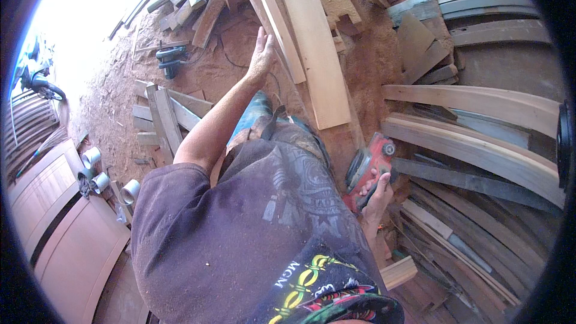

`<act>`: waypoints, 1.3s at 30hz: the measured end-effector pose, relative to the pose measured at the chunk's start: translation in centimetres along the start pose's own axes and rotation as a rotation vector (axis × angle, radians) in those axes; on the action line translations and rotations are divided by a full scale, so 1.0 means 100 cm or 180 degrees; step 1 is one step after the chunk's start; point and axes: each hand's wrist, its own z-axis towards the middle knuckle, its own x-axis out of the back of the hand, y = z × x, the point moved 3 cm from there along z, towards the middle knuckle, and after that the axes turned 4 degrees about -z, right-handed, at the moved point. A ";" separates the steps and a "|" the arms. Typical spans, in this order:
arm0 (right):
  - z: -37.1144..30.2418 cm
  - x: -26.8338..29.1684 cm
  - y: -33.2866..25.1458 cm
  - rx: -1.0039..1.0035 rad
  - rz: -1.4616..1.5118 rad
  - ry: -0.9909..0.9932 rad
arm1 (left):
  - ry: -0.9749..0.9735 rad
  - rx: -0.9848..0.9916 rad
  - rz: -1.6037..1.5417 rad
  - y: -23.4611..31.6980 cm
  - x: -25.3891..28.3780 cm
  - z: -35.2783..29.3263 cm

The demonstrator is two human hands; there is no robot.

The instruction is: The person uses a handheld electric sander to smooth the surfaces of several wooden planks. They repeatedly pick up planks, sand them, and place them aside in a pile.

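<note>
Planer [373,161] sits near right, gripped in right hand [377,195], left hand [261,57] open by narrow board [279,24], contact unclear, wide board [315,54] far centre; looks like planing step, next move probably calls for planer set flat on wood.

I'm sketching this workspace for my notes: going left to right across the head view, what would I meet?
Motorbike, green power tool, left hand, wide pale board, red power tool in the right hand, long pale beams.
</note>
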 end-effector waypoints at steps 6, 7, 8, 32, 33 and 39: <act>-0.005 -0.062 -0.065 0.0500 -0.0047 -0.1071 | 0.0187 0.0880 0.0132 -0.023 0.006 0.000; -0.002 -0.076 -0.073 0.0565 -0.0170 -0.1268 | 0.0147 0.1040 0.0096 -0.026 0.001 -0.002; 0.001 -0.091 -0.081 0.0577 -0.0420 -0.1329 | 0.0145 0.1087 -0.0075 -0.033 -0.003 -0.001; 0.043 -0.236 -0.125 0.0314 -0.1169 -0.2189 | -0.0584 0.0814 -0.0907 -0.051 -0.004 -0.010; 0.045 -0.238 -0.125 0.0321 -0.1131 -0.2209 | -0.0644 0.0770 -0.0908 -0.049 -0.005 -0.011; 0.047 -0.257 -0.137 0.0364 -0.0958 -0.2155 | -0.0566 0.0633 -0.0588 -0.045 -0.006 -0.015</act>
